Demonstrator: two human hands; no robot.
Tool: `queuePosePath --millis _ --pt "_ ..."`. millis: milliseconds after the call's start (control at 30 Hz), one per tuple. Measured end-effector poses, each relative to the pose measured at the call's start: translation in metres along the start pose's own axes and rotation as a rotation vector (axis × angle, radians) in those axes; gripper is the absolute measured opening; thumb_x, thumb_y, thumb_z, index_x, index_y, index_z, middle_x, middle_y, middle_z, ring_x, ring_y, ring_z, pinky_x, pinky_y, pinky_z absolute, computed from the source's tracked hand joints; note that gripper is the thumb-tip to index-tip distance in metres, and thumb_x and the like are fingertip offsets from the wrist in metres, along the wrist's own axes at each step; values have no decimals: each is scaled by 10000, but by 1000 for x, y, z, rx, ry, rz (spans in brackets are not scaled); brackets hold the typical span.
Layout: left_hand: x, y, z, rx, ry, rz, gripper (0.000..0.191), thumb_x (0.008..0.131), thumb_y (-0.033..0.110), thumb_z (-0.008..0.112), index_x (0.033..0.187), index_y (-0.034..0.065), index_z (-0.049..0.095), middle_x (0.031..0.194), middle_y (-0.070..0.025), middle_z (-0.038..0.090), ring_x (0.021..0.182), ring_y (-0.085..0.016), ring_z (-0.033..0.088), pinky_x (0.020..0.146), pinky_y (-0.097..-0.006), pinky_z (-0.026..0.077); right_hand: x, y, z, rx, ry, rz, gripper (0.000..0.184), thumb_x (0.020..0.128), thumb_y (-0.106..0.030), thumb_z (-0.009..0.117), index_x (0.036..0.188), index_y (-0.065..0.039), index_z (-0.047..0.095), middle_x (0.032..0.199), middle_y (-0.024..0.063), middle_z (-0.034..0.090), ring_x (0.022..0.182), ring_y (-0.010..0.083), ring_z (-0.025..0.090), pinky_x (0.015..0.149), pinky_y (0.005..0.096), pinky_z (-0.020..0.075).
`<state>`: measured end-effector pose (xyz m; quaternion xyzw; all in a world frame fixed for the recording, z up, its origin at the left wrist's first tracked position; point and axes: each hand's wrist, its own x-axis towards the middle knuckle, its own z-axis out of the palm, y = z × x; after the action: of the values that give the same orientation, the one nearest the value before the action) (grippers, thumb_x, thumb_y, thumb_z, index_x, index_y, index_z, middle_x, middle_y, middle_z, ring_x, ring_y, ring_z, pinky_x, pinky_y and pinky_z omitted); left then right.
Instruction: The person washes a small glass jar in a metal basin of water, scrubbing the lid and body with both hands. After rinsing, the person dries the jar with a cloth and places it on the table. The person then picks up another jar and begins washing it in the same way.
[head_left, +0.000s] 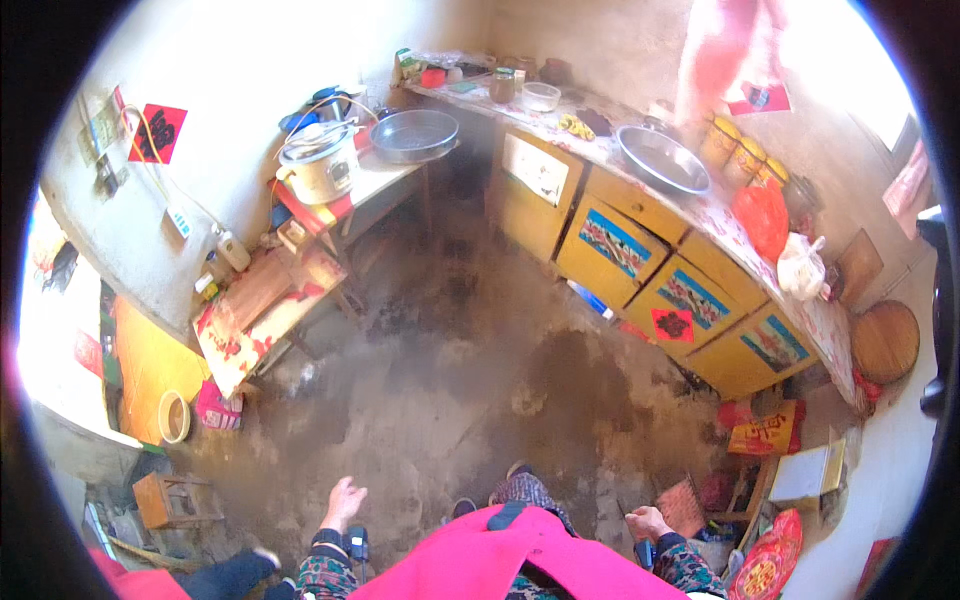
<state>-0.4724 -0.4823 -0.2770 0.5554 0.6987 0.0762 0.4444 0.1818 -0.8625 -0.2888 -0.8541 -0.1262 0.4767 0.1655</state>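
Note:
My left hand hangs over the bare floor at the lower left, its fingers loosely curled with nothing visible in them. My right hand is at the lower right, fingers curled inward; whether it holds anything does not show clearly. Near it on the floor side lies a reddish woven piece. Dark devices are strapped at both wrists. Neither hand touches the furniture. Between the hands are a pink garment front, a patterned trouser leg and the shoes.
A yellow cabinet bears a metal basin and bags. At left stand a rice cooker, a round pan, a low table and a wooden stool. Another person's dark-clad leg is at lower left.

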Motion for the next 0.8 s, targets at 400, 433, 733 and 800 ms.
queuePosePath --millis 400,433,733,800 --pt "143 84 49 113 120 -361 246 768 190 706 838 -31 626 726 -116 675 681 -212 654 597 -399 513 230 -414 -133 -511 76 -482 411 750 -398 705 783 10 674 766 248 651 751 356 665 677 447 509" --pt "138 76 53 54 47 -434 278 761 170 695 916 -58 656 784 -121 700 702 -225 671 603 -397 521 244 -458 -137 -511 206 -781 410 750 -394 700 818 10 676 797 252 665 785 373 680 693 460 511" --pt "204 127 118 -233 98 -649 348 746 194 742 977 -38 625 883 -144 707 790 -247 683 681 -414 551 302 -847 -123 -330 -188 -849 552 855 -363 709 1263 -4 617 1257 201 646 1091 295 659 942 379 519" --pt "283 162 98 -149 56 -560 355 748 205 742 978 -39 625 889 -148 706 786 -249 682 678 -417 549 305 -911 -132 -375 -237 -889 539 861 -351 711 1268 -11 616 1255 194 650 1102 281 656 941 374 517"
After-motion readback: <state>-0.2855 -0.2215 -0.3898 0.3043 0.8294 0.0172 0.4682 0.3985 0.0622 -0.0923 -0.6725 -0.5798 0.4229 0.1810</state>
